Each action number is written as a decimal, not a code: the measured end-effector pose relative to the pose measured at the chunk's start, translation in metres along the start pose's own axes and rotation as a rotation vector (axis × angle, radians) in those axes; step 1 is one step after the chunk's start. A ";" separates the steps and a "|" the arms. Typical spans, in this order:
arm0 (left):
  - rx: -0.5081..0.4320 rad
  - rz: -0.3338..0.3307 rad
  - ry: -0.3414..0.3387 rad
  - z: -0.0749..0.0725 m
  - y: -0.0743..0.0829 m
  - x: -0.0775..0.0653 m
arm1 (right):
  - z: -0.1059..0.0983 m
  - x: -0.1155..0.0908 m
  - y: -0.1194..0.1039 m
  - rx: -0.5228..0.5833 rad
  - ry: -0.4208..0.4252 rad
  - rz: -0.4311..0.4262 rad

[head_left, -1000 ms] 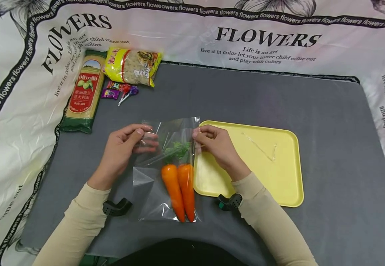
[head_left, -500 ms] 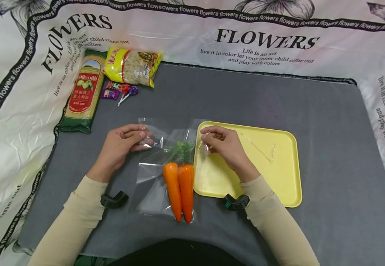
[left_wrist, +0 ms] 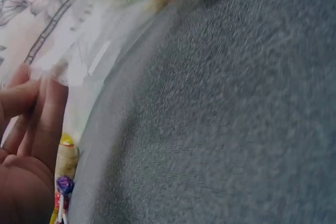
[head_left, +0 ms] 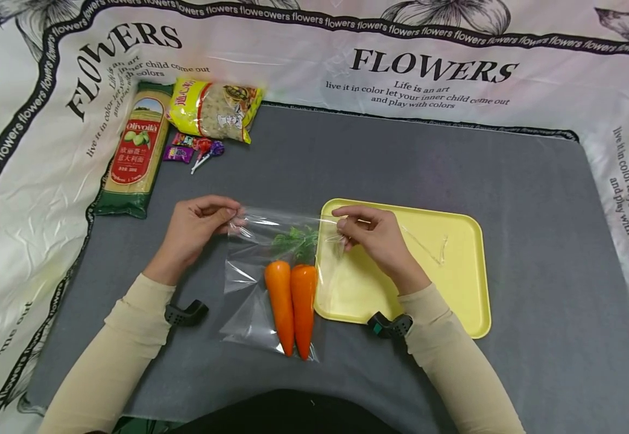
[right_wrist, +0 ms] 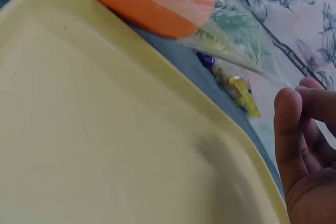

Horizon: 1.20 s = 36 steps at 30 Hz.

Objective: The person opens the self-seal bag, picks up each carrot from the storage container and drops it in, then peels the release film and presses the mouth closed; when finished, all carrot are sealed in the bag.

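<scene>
A clear plastic bag [head_left: 246, 307] lies between the two hands, with two orange carrots [head_left: 279, 304] and their green tops [head_left: 297, 242] inside. The left hand [head_left: 190, 232] pinches the bag's upper left corner between thumb and fingers. At the upper right corner the right hand [head_left: 378, 244] pinches the film, above the yellow tray's left part. In the right wrist view, thumb and forefinger of the right hand [right_wrist: 310, 135] meet on the stretched film. The left wrist view has the left hand [left_wrist: 31, 135] at its edge, the film running from its fingertips.
A yellow tray [head_left: 428, 301] stands right of the bag, with a thin clear strip [head_left: 423, 245] on it. At the back left lie a spaghetti pack [head_left: 135, 150], a yellow noodle bag [head_left: 216, 108], purple candy [head_left: 178, 154] and a lollipop [head_left: 213, 149].
The hands have moved apart, the right one going right over the tray. The bag's top edge, loose and crumpled before, is now pulled straight between them. The carrots have barely shifted.
</scene>
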<state>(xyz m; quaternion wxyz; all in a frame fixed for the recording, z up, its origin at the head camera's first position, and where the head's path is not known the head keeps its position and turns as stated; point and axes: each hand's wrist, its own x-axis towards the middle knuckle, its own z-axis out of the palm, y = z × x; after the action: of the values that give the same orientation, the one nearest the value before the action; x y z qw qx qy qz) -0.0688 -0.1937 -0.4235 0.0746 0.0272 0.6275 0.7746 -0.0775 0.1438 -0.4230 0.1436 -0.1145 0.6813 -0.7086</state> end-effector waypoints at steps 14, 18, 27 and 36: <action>0.329 0.132 -0.096 -0.006 0.007 -0.003 | -0.008 0.001 0.005 0.031 -0.082 -0.029; 0.347 0.113 -0.130 -0.005 0.012 -0.005 | -0.009 0.000 0.004 0.029 -0.076 -0.023; 0.484 0.068 0.002 0.015 0.032 -0.011 | -0.001 0.003 -0.004 -0.039 -0.024 0.021; 0.425 0.114 0.057 0.017 0.031 -0.012 | 0.002 0.009 0.001 0.079 0.051 -0.039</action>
<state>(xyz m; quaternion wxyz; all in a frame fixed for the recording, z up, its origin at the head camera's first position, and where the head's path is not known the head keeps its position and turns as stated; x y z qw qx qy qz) -0.0575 -0.1851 -0.3890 0.0055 0.0558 0.7761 0.6281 -0.0854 0.1383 -0.4244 0.1167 -0.1039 0.6538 -0.7403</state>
